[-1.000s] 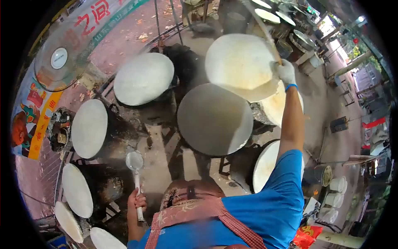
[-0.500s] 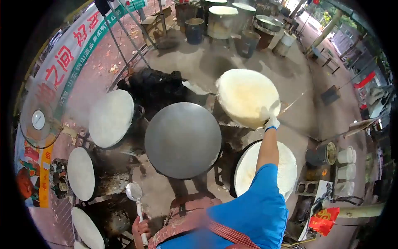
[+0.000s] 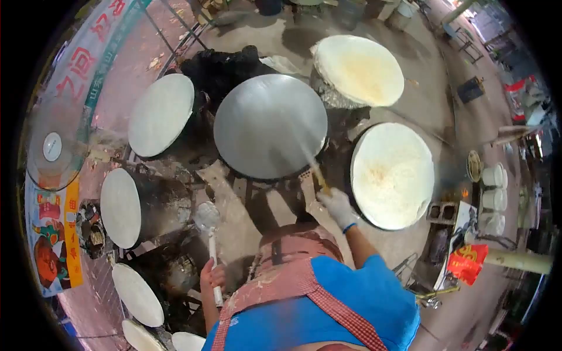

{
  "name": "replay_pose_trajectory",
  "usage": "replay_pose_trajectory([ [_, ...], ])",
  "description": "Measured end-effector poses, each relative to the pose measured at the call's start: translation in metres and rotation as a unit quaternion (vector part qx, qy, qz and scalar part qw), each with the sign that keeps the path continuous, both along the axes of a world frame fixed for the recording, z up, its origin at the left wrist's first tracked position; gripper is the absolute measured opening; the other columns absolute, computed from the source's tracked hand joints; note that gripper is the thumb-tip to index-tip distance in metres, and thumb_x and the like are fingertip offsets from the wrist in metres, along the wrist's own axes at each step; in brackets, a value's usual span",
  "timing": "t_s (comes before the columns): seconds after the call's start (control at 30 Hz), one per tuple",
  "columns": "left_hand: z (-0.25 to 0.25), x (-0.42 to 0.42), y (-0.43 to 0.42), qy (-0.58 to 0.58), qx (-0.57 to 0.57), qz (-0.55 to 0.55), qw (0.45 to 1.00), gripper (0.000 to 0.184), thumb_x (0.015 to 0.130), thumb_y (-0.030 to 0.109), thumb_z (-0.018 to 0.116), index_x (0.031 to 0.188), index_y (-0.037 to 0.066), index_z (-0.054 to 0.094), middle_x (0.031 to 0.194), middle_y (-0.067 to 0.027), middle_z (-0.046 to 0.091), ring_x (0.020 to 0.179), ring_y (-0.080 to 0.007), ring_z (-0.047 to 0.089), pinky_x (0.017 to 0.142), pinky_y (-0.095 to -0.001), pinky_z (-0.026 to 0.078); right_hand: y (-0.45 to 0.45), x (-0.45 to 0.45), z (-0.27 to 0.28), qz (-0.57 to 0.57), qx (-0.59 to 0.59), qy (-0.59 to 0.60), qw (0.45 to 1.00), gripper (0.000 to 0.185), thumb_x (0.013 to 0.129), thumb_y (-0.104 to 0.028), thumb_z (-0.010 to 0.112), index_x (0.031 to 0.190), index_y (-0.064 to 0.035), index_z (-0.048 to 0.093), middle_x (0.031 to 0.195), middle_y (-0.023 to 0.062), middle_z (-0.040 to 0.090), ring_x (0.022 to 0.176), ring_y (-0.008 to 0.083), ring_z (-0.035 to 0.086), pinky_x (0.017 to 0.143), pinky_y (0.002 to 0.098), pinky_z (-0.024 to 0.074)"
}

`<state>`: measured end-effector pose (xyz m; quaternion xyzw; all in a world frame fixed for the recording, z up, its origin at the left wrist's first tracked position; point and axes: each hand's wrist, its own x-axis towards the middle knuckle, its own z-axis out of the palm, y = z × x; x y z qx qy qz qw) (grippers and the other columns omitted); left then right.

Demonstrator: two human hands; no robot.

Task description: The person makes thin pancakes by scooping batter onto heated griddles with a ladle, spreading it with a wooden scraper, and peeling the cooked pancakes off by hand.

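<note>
My left hand [image 3: 212,275] is closed around the white handle of a ladle [image 3: 207,217], its batter-smeared bowl pointing away from me. My right hand [image 3: 338,207], in a whitish glove, grips the handle of a scraper-like tool [image 3: 318,178]. The far end of that tool is blurred and reaches over the near right rim of a bare grey round griddle [image 3: 252,128]; contact cannot be made out. Beside my right hand lies a griddle covered with a pale sheet of batter [image 3: 392,175]. Beyond it stands another coated griddle [image 3: 357,70], yellowish in its middle.
Along the left curve more pale-topped griddles [image 3: 161,115], several in number. A fan [image 3: 52,146] stands by a printed banner [image 3: 82,64]. White buckets [image 3: 494,199] and a red bag [image 3: 467,263] are at the right. Dark sooty material [image 3: 219,70] lies behind the bare griddle.
My right hand has come back from the far right griddle to the near edge of the bare one, bringing the tool. My view has tilted downward. The left hand still holds the ladle.
</note>
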<state>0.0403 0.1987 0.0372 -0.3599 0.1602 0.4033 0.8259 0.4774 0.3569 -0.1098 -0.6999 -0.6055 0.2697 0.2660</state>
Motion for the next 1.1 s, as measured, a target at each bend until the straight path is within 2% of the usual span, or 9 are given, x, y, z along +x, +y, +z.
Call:
replay_pose_trajectory([
  [0.03,0.007,-0.003,-0.001,0.028,-0.023,-0.009,0.999,0.038,0.091,0.039,0.04,0.066,0.01,0.04,0.05,0.0003,0.032,0.039,-0.0125,0.032,0.037,-0.0252,0.033,-0.026,-0.021,0.032,-0.045,-0.195,0.092,0.975,0.034,0.075,-0.04,0.065,0.084,-0.0067,0.064,0.062,0.0054,0.057,0.051,0.0139,0.053,0.045,0.0293,0.0406],
  [0.23,0.011,-0.019,-0.043,0.098,-0.028,-0.059,0.993,0.032,0.093,0.035,0.04,0.083,0.007,0.052,0.056,-0.0005,0.035,0.039,-0.0099,0.033,0.033,-0.0241,0.031,-0.067,-0.004,0.078,-0.224,-0.284,0.289,0.886,0.038,0.079,-0.04,0.057,0.074,-0.0027,0.059,0.057,0.0045,0.052,0.042,0.0126,0.049,0.037,0.0261,0.0369],
  [0.3,0.01,-0.014,-0.047,0.114,-0.018,-0.06,0.992,0.032,0.093,0.035,0.039,0.084,0.007,0.053,0.057,-0.0007,0.036,0.039,-0.0099,0.033,0.032,-0.0238,0.031,-0.081,-0.017,0.081,-0.201,-0.219,0.249,0.922,0.048,0.078,-0.05,0.056,0.073,-0.0029,0.06,0.056,0.0032,0.05,0.043,0.0088,0.046,0.036,0.0241,0.0332],
  [0.43,-0.007,0.008,-0.066,0.126,0.003,-0.063,0.99,0.03,0.094,0.035,0.039,0.089,0.009,0.053,0.057,-0.0008,0.037,0.039,-0.0092,0.033,0.03,-0.023,0.03,-0.121,-0.01,0.096,-0.055,-0.125,-0.096,0.986,0.038,0.073,-0.038,0.057,0.09,-0.0038,0.057,0.081,0.0209,0.061,0.083,0.0373,0.058,0.072,0.0476,0.0437],
  [0.57,-0.019,0.042,-0.079,0.1,0.048,-0.04,0.993,0.033,0.096,0.028,0.035,0.124,0.016,0.045,0.058,-0.0016,0.037,0.041,-0.0086,0.031,0.031,-0.0226,0.03,-0.14,0.042,0.093,-0.003,0.035,-0.247,0.968,0.034,0.068,-0.028,0.065,0.092,-0.0068,0.055,0.084,0.0205,0.059,0.071,0.0349,0.06,0.063,0.0436,0.0476],
  [0.63,-0.012,0.065,-0.08,0.112,0.029,-0.041,0.992,0.037,0.096,0.027,0.034,0.132,0.019,0.038,0.059,-0.0021,0.037,0.042,-0.0083,0.032,0.032,-0.0224,0.03,-0.141,0.083,0.097,0.011,0.082,-0.278,0.957,0.047,0.062,-0.03,0.072,0.098,-0.0059,0.053,0.094,0.018,0.056,0.061,0.0336,0.058,0.055,0.0413,0.0479],
  [0.93,-0.027,0.09,-0.092,0.023,0.067,-0.069,0.995,0.041,0.097,0.029,0.03,0.133,0.011,0.037,0.06,-0.0027,0.033,0.046,-0.0112,0.035,0.04,-0.0264,0.034,-0.08,0.153,0.102,0.154,0.063,-0.343,0.924,0.019,0.069,-0.021,0.057,0.077,-0.0036,0.059,0.075,0.0206,0.06,0.062,0.0365,0.059,0.061,0.0458,0.0475],
  [1.0,-0.032,0.073,-0.09,0.047,0.065,-0.08,0.994,0.039,0.097,0.028,0.03,0.132,0.013,0.039,0.062,-0.0027,0.033,0.046,-0.0118,0.035,0.04,-0.0258,0.033,-0.069,0.15,0.171,0.118,-0.062,-0.334,0.933,0.028,0.073,-0.033,0.06,0.078,-0.0058,0.06,0.076,0.0188,0.06,0.069,0.0357,0.059,0.064,0.0457,0.0467],
  [1.1,-0.006,0.071,-0.081,0.037,0.041,-0.068,0.996,0.035,0.096,0.026,0.033,0.128,0.015,0.044,0.06,-0.0009,0.032,0.044,-0.009,0.034,0.038,-0.0248,0.032,-0.026,0.198,0.234,0.079,0.034,-0.373,0.924,0.022,0.068,-0.025,0.058,0.082,-0.0104,0.066,0.081,0.0164,0.064,0.074,0.0349,0.061,0.07,0.0446,0.0479],
])
